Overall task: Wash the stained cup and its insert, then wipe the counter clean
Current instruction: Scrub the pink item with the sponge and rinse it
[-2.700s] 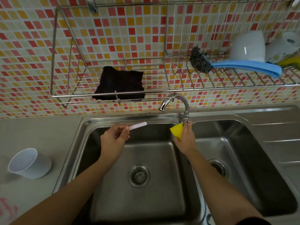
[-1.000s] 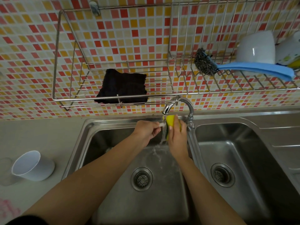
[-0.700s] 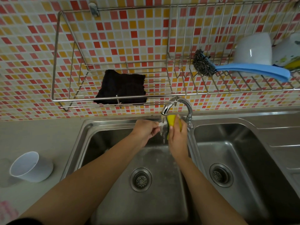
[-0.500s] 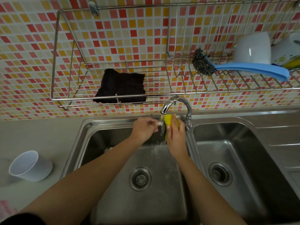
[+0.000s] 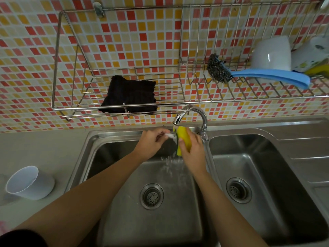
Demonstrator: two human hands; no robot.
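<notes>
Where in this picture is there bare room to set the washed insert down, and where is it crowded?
Free: the counter between cup and left basin; the right basin; the rack left of the cloth. Crowded: under the tap, where left hand, right hand, sponge and insert meet, and the rack's right end with scrubber and bowl.

insert [image 5: 170, 135]: mostly hidden by left hand [image 5: 153, 143], sponge [image 5: 183, 139] | white container [image 5: 314, 52]: cut by right edge

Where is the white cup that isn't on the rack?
In the head view the white cup sits on the grey counter at the far left, left of the left sink basin.
</notes>
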